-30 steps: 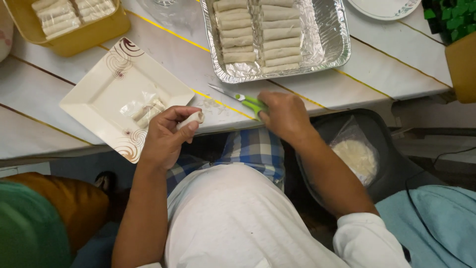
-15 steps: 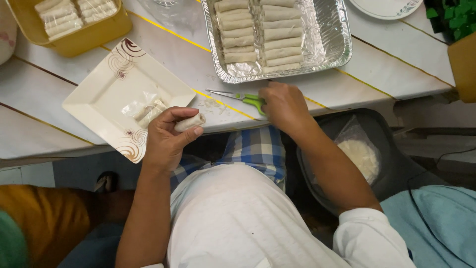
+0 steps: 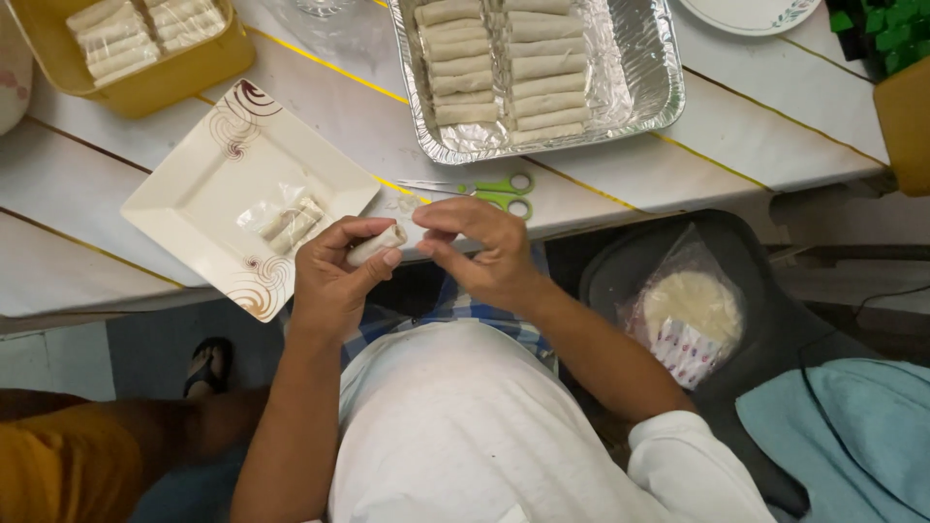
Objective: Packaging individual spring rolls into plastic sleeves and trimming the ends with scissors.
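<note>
My left hand (image 3: 334, 276) holds a small pale spring roll (image 3: 377, 244) between thumb and fingers, just off the table's front edge. My right hand (image 3: 484, 250) has come beside it, fingertips pinching near the roll's right end; whether they touch the roll I cannot tell. Green-handled scissors (image 3: 489, 192) lie free on the table behind my right hand. A square cream plate (image 3: 203, 179) with brown swirls sits to the left, carrying a few wrapper scraps (image 3: 289, 221).
A foil tray (image 3: 649, 77) with two rows of rolled spring rolls stands at the back. A yellow container (image 3: 145, 82) with more rolls is at far left. A bag of round wrappers (image 3: 690, 315) rests on a dark seat at right. Another person's leg shows at lower left.
My right hand let go of the scissors, left them on the table and moved left to the roll. My left hand stayed in place with the roll.
</note>
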